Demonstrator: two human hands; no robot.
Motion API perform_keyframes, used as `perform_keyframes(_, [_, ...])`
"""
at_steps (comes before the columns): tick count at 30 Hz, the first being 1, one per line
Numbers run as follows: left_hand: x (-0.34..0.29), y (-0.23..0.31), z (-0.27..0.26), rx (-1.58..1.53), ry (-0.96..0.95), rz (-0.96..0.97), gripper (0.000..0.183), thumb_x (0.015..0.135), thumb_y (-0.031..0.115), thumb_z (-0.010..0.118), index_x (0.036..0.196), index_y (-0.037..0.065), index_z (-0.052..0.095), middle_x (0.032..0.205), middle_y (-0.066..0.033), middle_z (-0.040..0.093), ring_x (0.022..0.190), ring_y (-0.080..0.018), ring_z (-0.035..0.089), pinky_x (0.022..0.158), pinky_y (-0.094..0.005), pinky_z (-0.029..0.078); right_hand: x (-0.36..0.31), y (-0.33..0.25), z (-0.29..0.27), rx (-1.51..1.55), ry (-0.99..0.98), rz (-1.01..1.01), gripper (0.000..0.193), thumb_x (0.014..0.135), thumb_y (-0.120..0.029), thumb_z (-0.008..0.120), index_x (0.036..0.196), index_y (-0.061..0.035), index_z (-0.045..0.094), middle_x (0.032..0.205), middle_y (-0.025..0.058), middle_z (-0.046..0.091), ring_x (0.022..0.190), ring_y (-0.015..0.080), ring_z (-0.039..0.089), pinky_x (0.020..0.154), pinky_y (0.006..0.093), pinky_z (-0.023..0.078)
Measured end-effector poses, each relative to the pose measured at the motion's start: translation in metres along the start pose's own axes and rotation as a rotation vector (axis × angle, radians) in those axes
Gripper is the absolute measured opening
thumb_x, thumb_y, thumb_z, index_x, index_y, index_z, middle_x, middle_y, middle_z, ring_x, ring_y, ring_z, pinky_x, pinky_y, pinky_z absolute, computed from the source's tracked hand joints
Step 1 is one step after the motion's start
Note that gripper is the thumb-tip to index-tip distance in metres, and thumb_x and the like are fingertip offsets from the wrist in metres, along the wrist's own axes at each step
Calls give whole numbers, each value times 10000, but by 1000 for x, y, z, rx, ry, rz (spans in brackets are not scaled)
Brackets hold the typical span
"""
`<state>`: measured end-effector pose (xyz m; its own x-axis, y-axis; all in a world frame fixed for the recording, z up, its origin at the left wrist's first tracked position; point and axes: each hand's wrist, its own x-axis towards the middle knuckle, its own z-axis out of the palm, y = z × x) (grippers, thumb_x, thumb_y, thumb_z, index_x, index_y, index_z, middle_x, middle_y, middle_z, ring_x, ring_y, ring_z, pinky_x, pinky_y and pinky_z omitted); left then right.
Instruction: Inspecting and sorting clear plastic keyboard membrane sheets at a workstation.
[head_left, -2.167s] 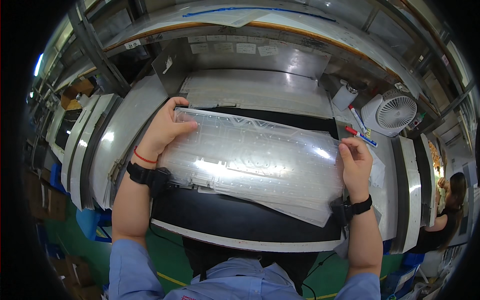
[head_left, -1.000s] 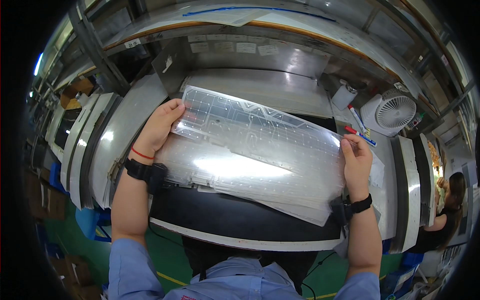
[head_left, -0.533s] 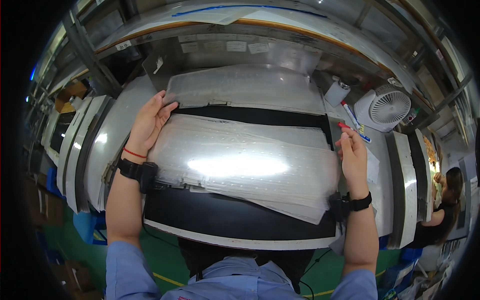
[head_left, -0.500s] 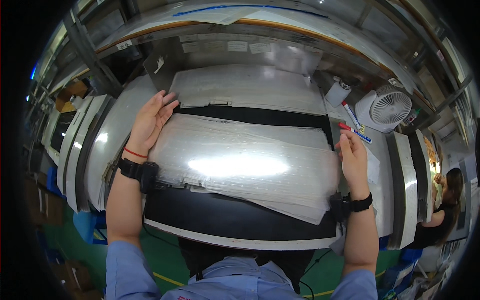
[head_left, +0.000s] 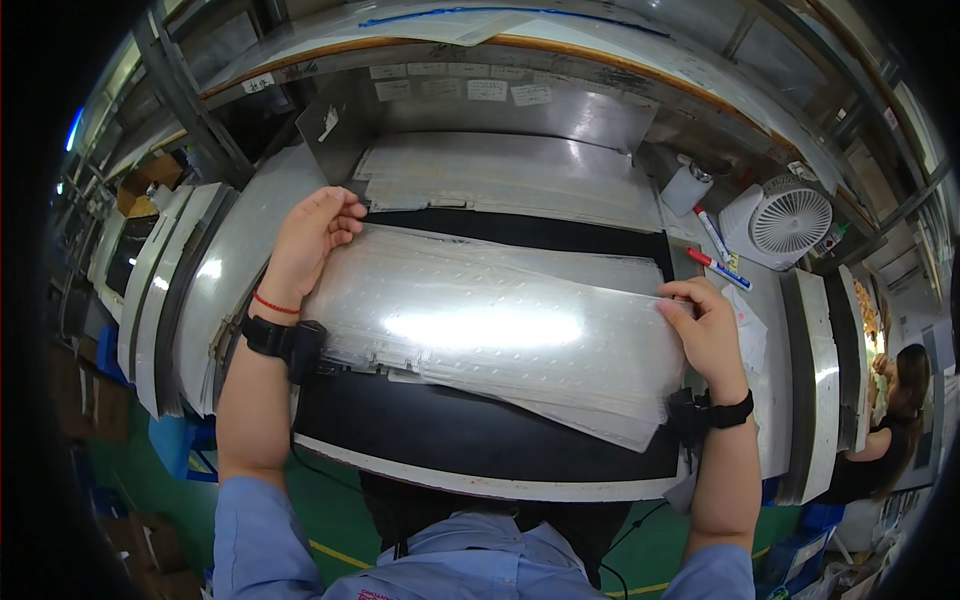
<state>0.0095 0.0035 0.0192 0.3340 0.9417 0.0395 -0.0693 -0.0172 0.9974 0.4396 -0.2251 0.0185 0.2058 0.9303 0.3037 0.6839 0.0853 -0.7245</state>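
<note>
A loose stack of thin, translucent plastic sheets (head_left: 480, 280) lies across the black mat (head_left: 460, 418) in front of me, its layers fanned unevenly and a bright glare on top. My left hand (head_left: 322, 230) is at the stack's far left corner with curled fingers; whether a sheet is between them is hidden. At the right end, my right hand (head_left: 705, 318) pinches the far right edge of the upper sheet between thumb and forefinger. Behind the mat lies a second stack of similar sheets (head_left: 510, 180), which neither hand touches.
To the right stand a white fan (head_left: 785, 222), a bottle (head_left: 687, 187) and markers, one red and blue (head_left: 718, 268). Bundles of sheets stand on both sides, left (head_left: 160, 300) and right (head_left: 812, 385). A shelf (head_left: 480, 50) spans the back. Another person (head_left: 890, 430) sits at the far right.
My left fingers have curled in from a spread pose. My right hand has closed on the upper sheet's edge. The whole view has shifted slightly.
</note>
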Motion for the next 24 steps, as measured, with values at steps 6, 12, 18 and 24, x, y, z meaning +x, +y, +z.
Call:
perform_keyframes(6, [-39, 28, 25, 624, -388, 135, 134, 855, 127, 698, 919, 10, 681, 688, 46, 560, 611, -37, 482, 554, -202, 396, 2, -3, 4, 57, 104, -67, 80, 826, -29, 667, 900, -11, 642, 876, 45, 566, 798, 142, 522, 719, 248, 415])
perform_keyframes(12, [-55, 37, 54, 779, -538, 81, 133, 783, 110, 724, 841, 4, 668, 628, 30, 514, 592, -50, 452, 542, -216, 370, 3, -2, 5, 72, 197, -111, 78, 839, -31, 652, 905, 0, 623, 907, 52, 588, 814, 152, 525, 748, 253, 418])
perform_keyframes(18, [-54, 35, 55, 760, -540, 11, 123, 769, 98, 710, 832, 3, 664, 628, 30, 511, 592, -54, 450, 549, -218, 375, 3, -1, 6, 71, 200, -87, 87, 849, -52, 658, 912, 0, 627, 915, 57, 607, 837, 162, 540, 762, 263, 420])
perform_keyframes(24, [-52, 30, 52, 720, -526, -24, 105, 773, 93, 707, 806, 3, 661, 634, 34, 526, 597, -47, 453, 557, -210, 378, 3, 2, 8, 72, 208, -86, 89, 855, -65, 657, 914, -5, 630, 912, 64, 616, 862, 183, 555, 783, 276, 419])
